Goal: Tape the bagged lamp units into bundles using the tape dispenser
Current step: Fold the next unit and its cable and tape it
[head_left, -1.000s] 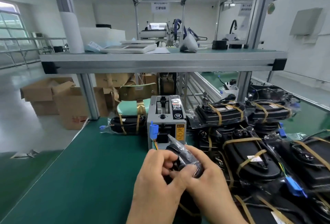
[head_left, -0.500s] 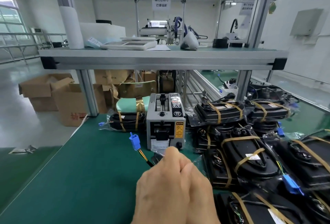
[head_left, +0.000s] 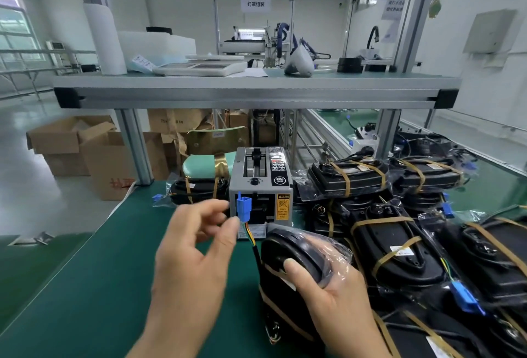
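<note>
My right hand point(head_left: 339, 297) grips a black bagged lamp unit point(head_left: 296, 249) on the green bench, thumb on its top; brown tape bands cross it lower down. A wire rises from it to a blue connector point(head_left: 243, 208) standing in front of the grey tape dispenser point(head_left: 261, 183). My left hand point(head_left: 194, 246) is raised before the dispenser's front, fingers loosely curled, thumb tip right beside the connector. I see nothing pinched between its fingers. Several taped lamp bundles point(head_left: 396, 246) are piled at the right.
An aluminium shelf point(head_left: 251, 92) spans overhead on posts point(head_left: 134, 146). One more taped bundle point(head_left: 196, 189) and a green stool lie behind the dispenser at the left. Cardboard boxes point(head_left: 94, 152) stand on the floor beyond the bench's left edge point(head_left: 94, 238).
Both hands were together over the lamp unit; now my left hand has lifted up toward the dispenser. The unit stands more upright under my right hand, and the connector has swung in front of the dispenser.
</note>
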The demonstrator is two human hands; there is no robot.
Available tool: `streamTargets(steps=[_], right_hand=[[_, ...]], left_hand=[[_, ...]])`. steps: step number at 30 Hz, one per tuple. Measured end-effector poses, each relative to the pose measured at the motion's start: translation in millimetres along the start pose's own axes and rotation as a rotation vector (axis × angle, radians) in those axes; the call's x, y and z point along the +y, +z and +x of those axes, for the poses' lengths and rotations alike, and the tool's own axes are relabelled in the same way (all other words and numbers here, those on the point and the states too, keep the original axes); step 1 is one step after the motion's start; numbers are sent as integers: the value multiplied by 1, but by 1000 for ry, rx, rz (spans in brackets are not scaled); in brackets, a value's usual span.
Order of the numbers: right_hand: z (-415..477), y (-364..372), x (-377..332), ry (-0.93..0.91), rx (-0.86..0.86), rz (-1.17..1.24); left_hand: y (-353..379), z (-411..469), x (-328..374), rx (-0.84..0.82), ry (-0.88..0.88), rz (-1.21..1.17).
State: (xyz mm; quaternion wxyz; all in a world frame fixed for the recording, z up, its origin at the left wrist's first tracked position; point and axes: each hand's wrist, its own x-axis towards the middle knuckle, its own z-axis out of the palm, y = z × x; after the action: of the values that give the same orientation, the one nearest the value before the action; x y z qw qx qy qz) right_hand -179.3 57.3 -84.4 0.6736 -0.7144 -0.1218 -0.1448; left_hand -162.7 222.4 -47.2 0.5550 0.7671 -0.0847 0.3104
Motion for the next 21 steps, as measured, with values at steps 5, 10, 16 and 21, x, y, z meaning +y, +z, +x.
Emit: streamTargets(steps=[5, 10, 16, 21], right_hand=[[6, -8, 13, -72, 0, -127], [11, -23, 17, -63, -83, -110], [9, -28, 21, -30, -153, -138], [7, -36, 19, -22, -152, -144]], left_hand=[[1, 26, -27, -365, -129, 57], [11, 41, -13, -636, -10, 91], [22, 40, -8, -572, 92, 51], [12, 60, -17, -187, -60, -325]])
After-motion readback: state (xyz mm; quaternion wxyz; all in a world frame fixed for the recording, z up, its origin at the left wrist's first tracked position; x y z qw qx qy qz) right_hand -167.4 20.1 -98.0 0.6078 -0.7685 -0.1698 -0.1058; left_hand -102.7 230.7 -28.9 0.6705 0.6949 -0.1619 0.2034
